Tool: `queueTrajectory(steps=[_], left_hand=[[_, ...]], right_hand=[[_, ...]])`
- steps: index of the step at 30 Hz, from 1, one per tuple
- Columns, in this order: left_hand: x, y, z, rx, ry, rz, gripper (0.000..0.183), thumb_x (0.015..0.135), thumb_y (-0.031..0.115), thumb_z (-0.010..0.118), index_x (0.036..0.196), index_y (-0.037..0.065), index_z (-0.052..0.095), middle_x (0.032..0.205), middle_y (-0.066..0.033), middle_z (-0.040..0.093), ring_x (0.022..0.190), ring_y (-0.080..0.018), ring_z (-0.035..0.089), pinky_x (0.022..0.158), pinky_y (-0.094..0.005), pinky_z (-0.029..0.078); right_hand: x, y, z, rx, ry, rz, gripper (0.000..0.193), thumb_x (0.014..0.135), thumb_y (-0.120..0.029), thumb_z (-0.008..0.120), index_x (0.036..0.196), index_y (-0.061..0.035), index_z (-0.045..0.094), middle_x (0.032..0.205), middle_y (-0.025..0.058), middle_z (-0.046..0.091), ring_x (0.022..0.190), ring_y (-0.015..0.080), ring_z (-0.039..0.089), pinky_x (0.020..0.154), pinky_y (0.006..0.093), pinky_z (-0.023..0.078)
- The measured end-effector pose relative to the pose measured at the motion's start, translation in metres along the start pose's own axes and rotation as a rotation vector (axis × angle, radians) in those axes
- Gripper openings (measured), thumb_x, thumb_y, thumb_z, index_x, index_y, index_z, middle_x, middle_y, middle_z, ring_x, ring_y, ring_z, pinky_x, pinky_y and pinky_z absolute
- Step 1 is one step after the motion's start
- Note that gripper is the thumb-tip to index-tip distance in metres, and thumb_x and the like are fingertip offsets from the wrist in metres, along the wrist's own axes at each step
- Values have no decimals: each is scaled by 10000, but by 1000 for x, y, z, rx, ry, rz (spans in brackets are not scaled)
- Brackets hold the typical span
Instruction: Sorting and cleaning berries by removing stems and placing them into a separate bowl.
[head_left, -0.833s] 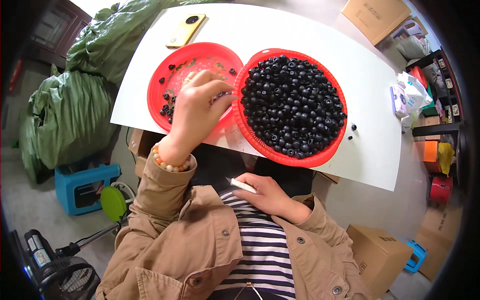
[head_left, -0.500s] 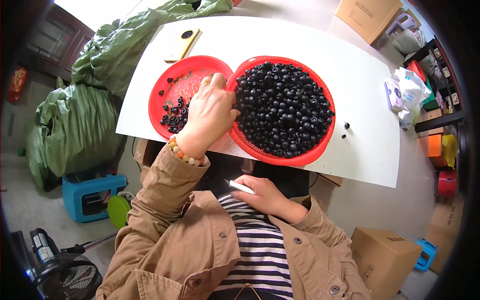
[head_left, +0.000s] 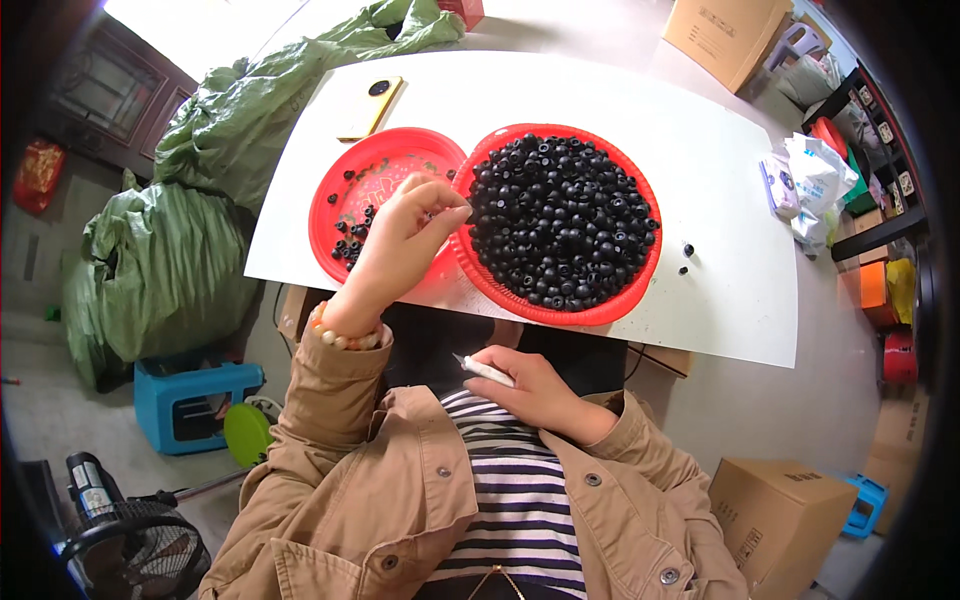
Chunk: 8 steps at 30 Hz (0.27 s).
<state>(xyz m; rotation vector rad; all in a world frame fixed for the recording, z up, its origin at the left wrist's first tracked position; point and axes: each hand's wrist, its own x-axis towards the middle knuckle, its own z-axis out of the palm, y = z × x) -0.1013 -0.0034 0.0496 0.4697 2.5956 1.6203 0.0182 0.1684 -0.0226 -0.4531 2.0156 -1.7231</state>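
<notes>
My left hand (head_left: 403,232), with a bead bracelet at its wrist, hovers between a red plate and a red basket. Its thumb and fingertips are pinched together by the basket's left rim; anything between them is too small to make out. The red basket (head_left: 657,262) is heaped with small round black pieces (head_left: 560,220), many with a hollow end. Several more black pieces (head_left: 350,243) lie on the red plate (head_left: 318,205), which my left hand partly covers. Close to my body, my right hand (head_left: 535,393) grips a slim white craft knife (head_left: 488,373), its dark pointed tip facing left.
The basket and plate stand on a white table (head_left: 730,310). A phone (head_left: 370,108) lies behind the plate, and two loose black pieces (head_left: 687,250) lie right of the basket. Green sacks (head_left: 160,270), a blue stool (head_left: 190,400), a fan (head_left: 130,550) and a carton (head_left: 780,520) surround me.
My left hand has drawn back from the plate's far right side, its fingers now pinched by the basket rim. My right hand keeps the knife in nearly the same place. The view has shifted slightly.
</notes>
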Motion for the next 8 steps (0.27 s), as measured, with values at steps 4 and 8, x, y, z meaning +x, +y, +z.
queueTrajectory(steps=[4,8], left_hand=[[-38,19,-8,-643,-159,-208,153,900,174,498,944,34,541,814,23,549,731,-38,519,615,-185,437],[-62,15,-5,-925,-237,-208,172,898,187,505,983,40,527,802,4,545,705,-60,537,602,-206,477]], right_hand=[[-3,-16,-1,109,134,-149,256,824,-196,584,1029,-43,568,833,114,625,723,195,618,649,279,460],[-12,-34,-10,94,216,-212,281,835,-183,585,1087,-63,551,835,115,632,721,192,618,653,272,461]])
